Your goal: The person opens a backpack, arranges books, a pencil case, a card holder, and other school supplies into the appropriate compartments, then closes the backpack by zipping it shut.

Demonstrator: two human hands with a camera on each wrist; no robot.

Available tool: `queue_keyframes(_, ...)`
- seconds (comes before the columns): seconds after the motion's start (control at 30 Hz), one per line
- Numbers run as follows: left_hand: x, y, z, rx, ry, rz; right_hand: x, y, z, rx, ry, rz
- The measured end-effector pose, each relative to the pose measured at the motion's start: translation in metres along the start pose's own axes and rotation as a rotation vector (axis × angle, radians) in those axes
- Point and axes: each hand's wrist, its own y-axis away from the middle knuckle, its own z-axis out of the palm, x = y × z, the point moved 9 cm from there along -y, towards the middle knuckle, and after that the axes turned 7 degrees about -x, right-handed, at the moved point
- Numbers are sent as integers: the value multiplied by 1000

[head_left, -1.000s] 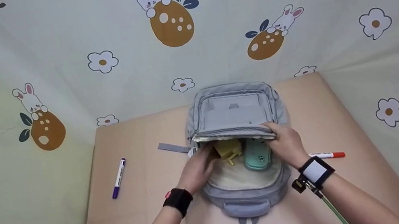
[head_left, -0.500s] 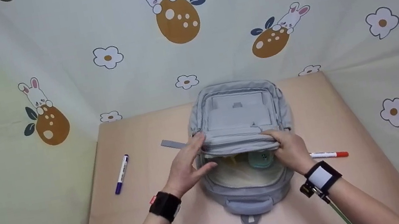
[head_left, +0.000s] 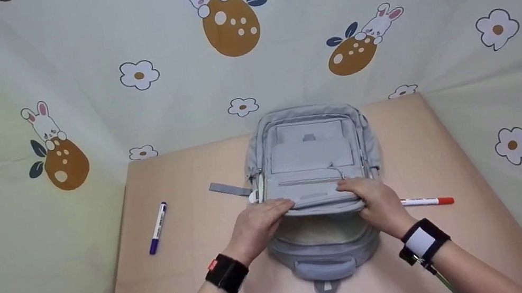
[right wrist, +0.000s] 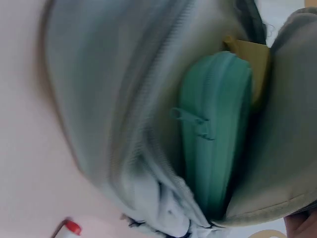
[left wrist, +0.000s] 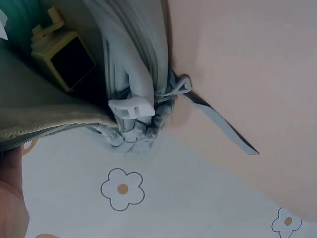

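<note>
A grey backpack (head_left: 313, 151) lies on the table, its main compartment unzipped and its front flap (head_left: 313, 192) partly lowered over the opening. My left hand (head_left: 257, 229) grips the flap's edge at the left. At the right part of the same edge, my right hand (head_left: 381, 203) holds the flap between thumb and fingers. Inside the bag, a green zippered case (right wrist: 215, 134) shows in the right wrist view. Beside it sits a yellow box-shaped thing (left wrist: 69, 59) with a dark panel and a crank-like handle. The head view hides both under the flap.
A purple-capped marker (head_left: 158, 229) lies on the table (head_left: 194, 287) to the left. Close to my right hand lies a red-capped marker (head_left: 427, 201). A grey strap (head_left: 228, 189) sticks out from the bag's left side. Printed cloth (head_left: 178, 102) hangs behind the table.
My left hand has come out of the bag and taken hold of the flap's edge. The flap has come down toward me, covering the green case and the yellow thing in the head view.
</note>
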Motion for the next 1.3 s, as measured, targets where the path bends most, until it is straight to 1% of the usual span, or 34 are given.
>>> queue_keyframes(0.1, 6, 7, 8, -30, -57, 37, -5, 11, 4, -6, 39, -84)
queue_keyframes(0.2, 11, 14, 14, -52, -81, 73, -7, 24, 9, -27, 57, -131)
queue_keyframes(0.27, 12, 18, 19, -60, -77, 87, -8, 32, 11, -26, 56, -150)
queue_keyframes(0.33, 12, 20, 23, -61, -48, 83, -9, 40, 11, -10, 59, -169)
queue_keyframes(0.53, 9, 28, 36, -33, -17, 29, -10, 56, 12, 49, 103, -188)
queue_keyframes(0.63, 10, 30, 41, -27, -2, 27, -7, 61, 18, 52, 113, -189)
queue_keyframes(0.73, 12, 34, 50, -35, -14, 57, -5, 64, 24, 46, 106, -197)
queue_keyframes(0.83, 13, 39, 58, -48, 0, 100, -3, 65, 28, 38, 107, -203)
queue_keyframes(0.93, 14, 43, 63, -52, 48, 138, -2, 66, 30, 22, 115, -210)
queue_keyframes(1.03, 11, 46, 66, -55, 76, 142, -1, 65, 31, -6, 108, -225)
queue_keyframes(1.1, 9, 47, 69, -83, 74, 126, -1, 65, 31, -23, 101, -243)
queue_keyframes(1.2, 7, 48, 75, -157, 54, 94, -1, 64, 33, -51, 101, -261)
queue_keyframes(1.3, 7, 50, 80, -228, 34, 73, 0, 64, 36, -74, 115, -248)
